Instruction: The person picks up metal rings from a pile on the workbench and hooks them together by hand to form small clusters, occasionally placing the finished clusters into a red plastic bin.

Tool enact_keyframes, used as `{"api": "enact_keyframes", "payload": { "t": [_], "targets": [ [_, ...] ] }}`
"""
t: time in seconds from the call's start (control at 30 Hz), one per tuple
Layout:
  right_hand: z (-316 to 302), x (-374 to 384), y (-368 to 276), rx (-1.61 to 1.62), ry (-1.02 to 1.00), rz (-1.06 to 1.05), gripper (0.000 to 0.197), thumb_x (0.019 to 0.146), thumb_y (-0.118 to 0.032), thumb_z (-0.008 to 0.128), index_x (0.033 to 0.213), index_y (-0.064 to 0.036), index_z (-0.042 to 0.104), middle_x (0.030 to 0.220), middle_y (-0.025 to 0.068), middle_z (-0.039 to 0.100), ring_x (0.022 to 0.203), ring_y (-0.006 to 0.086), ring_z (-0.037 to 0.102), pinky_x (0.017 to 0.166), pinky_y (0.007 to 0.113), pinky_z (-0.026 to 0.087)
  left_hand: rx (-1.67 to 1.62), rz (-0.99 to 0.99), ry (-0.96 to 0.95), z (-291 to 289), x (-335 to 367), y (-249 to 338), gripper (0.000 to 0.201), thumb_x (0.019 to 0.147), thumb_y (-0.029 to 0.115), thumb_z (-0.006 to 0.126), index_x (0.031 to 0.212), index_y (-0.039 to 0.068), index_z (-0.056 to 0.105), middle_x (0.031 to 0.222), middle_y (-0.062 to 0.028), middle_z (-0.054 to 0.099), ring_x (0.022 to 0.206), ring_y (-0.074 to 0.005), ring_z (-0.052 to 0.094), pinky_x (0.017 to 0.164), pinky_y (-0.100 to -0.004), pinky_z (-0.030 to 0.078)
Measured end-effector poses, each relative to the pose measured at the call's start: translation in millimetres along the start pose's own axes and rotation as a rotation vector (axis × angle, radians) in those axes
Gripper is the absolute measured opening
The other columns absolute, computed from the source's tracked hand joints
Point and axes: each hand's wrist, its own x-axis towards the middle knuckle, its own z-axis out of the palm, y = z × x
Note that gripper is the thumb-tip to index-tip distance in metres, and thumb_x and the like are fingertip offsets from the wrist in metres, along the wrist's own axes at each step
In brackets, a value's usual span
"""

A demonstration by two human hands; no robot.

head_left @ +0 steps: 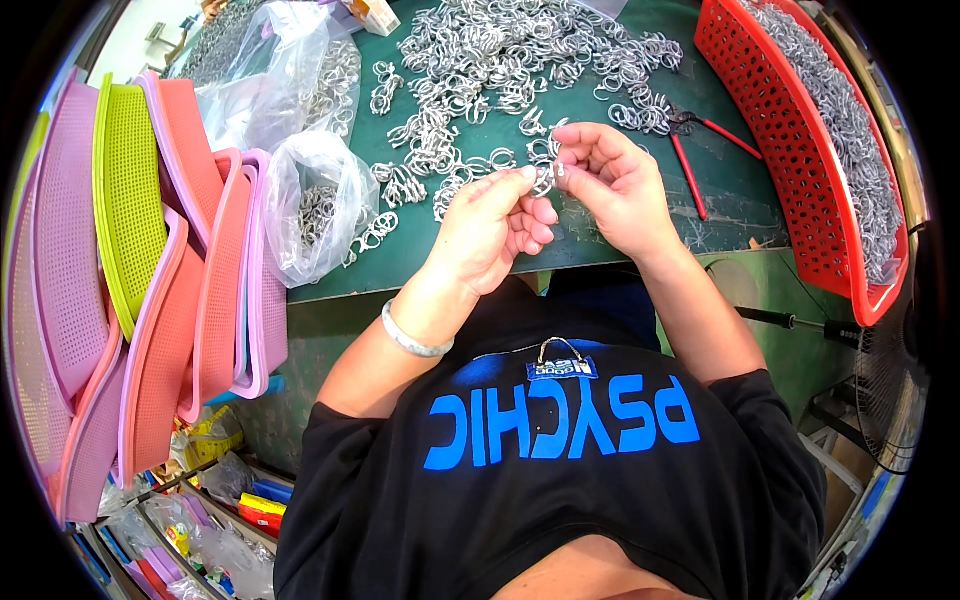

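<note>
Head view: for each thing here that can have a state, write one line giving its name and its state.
left hand: pinching a metal clip
right hand: pinching the same clip
loose clips: heaped on the green table
red-handled pliers: lying unused
clear bag: open, part filled with clips
red basket: full of clips
plastic trays: stacked on edge

silver metal rings (500, 60) heaped on the green desk (730, 190); red plastic basket (790, 150) right, clear plastic bags (315, 200) left, red-handled pliers (700, 150) between.
</note>
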Motion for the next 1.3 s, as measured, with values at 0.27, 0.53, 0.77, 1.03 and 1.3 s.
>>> {"api": "enact_keyframes", "payload": {
  "t": [0.27,0.53,0.77,1.03,1.3],
  "targets": [
    [1.5,-1.1,-5.2,-0.287,-0.003,-0.273,0.028,0.077,0.007,0.054,0.103,-0.0017,0.055,0.08,0.0022,0.056,0.069,0.0067,0.052,0.062,0.021,0.045,-0.038,-0.007,-0.083,-2.7,3.0,-1.5,0.022,0.091,0.02,0.042,0.094,0.002,0.054,0.068,-0.0062,0.057,0.054,-0.0138,0.052,0.049,-0.023,0.042],
    [9.2,-0.3,-16.2,-0.637,0.015,-0.588,0.032,0.07,0.009,0.056,0.1,-0.0023,0.056,0.073,0.0079,0.055,0.063,0.018,0.055,0.056,0.027,0.046,-0.113,0.015,-0.166,-10.5,5.2,-3.3,0.023,0.091,0.019,0.043,0.101,0.001,0.053,0.073,-0.0072,0.058,0.059,-0.0133,0.056,0.051,-0.0213,0.046],
    [8.3,-0.9,-23.8,-0.7,0.057,-0.629,0.028,0.067,0.007,0.058,0.094,-0.0031,0.057,0.078,0.0105,0.058,0.064,0.0249,0.057,0.056,0.031,0.046,-0.112,0.008,-0.184,-12.4,7.1,-6.1,0.025,0.09,0.021,0.046,0.104,0.002,0.053,0.074,-0.0082,0.059,0.061,-0.0151,0.057,0.052,-0.0234,0.046],
    [-40.0,23.0,-96.4,-0.803,0.295,-0.753,0.014,0.069,0.008,0.055,0.08,-0.0002,0.058,0.073,0.0102,0.056,0.064,0.0217,0.057,0.057,0.028,0.045,-0.019,0.032,-0.201,-12.6,2.6,-2.6,0.033,0.091,0.024,0.043,0.11,-0.001,0.051,0.074,-0.0064,0.06,0.058,-0.0121,0.054,0.052,-0.0221,0.043],
    [-151.9,-9.9,-196.6,-1.296,0.726,-0.574,0.014,0.075,-0.005,0.054,0.087,-0.0037,0.062,0.076,0.0087,0.061,0.068,0.0162,0.059,0.063,0.026,0.046,0.076,0.12,-0.199,-29.1,-6.5,0.6,0.027,0.089,0.019,0.046,0.109,0.0,0.05,0.076,-0.006,0.057,0.059,-0.0115,0.054,0.051,-0.0217,0.043]
  ]
}}
